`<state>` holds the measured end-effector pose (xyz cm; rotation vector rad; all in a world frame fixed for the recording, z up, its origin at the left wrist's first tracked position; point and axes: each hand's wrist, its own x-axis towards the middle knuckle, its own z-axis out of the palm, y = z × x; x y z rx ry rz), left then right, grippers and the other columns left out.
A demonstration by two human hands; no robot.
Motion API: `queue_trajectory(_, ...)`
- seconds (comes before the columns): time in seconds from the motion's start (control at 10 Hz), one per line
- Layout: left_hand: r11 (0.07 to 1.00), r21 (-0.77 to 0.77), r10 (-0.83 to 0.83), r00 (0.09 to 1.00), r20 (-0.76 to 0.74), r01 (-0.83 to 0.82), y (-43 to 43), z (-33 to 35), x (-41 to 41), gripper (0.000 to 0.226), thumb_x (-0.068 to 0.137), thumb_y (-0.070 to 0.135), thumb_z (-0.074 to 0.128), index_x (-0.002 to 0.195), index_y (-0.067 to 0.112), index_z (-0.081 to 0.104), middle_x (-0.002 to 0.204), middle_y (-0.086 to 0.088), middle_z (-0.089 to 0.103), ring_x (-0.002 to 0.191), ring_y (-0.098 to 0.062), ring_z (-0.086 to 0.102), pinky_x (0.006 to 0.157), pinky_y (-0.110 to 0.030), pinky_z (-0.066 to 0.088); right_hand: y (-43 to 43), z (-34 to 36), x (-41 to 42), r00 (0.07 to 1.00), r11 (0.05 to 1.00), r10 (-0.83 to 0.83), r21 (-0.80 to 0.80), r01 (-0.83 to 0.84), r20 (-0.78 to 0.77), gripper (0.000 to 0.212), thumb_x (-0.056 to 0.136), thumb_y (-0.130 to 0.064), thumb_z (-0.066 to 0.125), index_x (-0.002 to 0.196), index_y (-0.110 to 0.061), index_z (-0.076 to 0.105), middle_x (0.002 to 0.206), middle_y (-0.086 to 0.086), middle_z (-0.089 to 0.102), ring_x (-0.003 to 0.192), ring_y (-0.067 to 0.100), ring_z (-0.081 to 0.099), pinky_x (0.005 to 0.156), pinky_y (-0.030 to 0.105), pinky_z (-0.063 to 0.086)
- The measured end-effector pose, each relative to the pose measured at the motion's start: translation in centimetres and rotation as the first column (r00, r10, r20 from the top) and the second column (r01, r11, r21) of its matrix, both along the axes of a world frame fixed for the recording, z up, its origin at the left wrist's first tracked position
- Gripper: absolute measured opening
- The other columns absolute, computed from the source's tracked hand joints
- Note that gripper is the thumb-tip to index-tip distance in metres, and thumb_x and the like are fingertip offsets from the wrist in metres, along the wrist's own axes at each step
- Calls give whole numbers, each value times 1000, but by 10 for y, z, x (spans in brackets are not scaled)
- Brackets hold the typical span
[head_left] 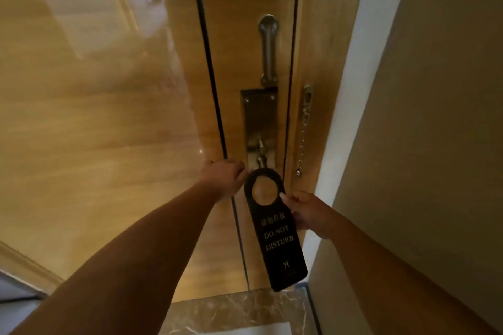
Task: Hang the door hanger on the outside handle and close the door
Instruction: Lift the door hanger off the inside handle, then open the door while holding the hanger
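Observation:
A glossy wooden door (109, 130) fills the left and centre and stands shut against its frame. My left hand (224, 179) is closed on the inside lever handle, which it hides; the brass lock plate (258, 122) with a small thumb turn rises just above it. My right hand (306, 213) grips a black door hanger (276, 236) by its right edge, thumb near the round hole. The hanger reads "DO NOT DISTURB" and hangs upright just below the lock plate, in front of the door.
A swing-bar latch (269, 49) is mounted above the lock plate. A security chain (303, 139) dangles from the door frame on the right. A beige wall (422, 144) stands close on the right. A marble threshold (239, 310) lies below.

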<state>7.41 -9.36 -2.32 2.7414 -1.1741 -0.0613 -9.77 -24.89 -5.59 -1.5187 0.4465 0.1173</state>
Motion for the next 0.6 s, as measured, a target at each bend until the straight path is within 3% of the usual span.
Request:
queue_trajectory(0.1,994,41,99,992,-72,-97,-36,-15,4,55,92,56,19,85,19,60,87,-10,62,69,-21,53,63,-35,38,-29,-8,-20,998,999,-54,7,54,-37,28,93,-34,52,102,-9,61,89,4,67,73,14,68,60,26,54)
queue_trajectory(0.2,989,7,141,943,-301,-146,-48,-42,21,52,95,34,41,142,13,32,123,-26,52,99,-38,57,80,-40,44,-48,-20,-35,993,996,-84,6,85,-87,21,94,-34,52,90,-15,63,88,3,70,72,14,71,58,24,55)
queue_trajectory(0.3,960,-156,135,876,-463,-231,-48,-68,15,46,95,21,44,137,4,36,130,-33,47,111,-44,51,94,-45,44,-58,-36,-41,987,994,-109,-3,109,-115,22,94,-33,52,87,-16,63,86,2,73,76,17,72,63,27,56)
queue_trajectory(0.4,934,-219,158,878,-452,-281,-53,-88,15,38,91,11,50,127,0,46,128,-32,48,114,-46,48,96,-45,42,-60,-49,-39,986,993,-116,2,117,-119,22,93,-33,53,88,-15,64,85,3,74,75,17,72,60,27,57)
queue_trajectory(0.5,894,-318,141,871,-471,-317,-50,-92,10,27,91,9,49,118,2,53,115,-23,53,102,-38,53,80,-35,42,-60,-57,-31,986,993,-115,27,119,-118,23,91,-36,54,88,-16,64,87,3,73,77,19,72,68,31,58)
queue_trajectory(0.6,853,-376,124,841,-527,-362,-47,-88,3,16,93,9,44,89,18,56,88,-5,53,73,-13,51,65,-28,44,-58,-54,-22,988,987,-132,81,138,-74,29,91,-41,53,95,-14,65,88,2,75,82,22,73,63,29,57)
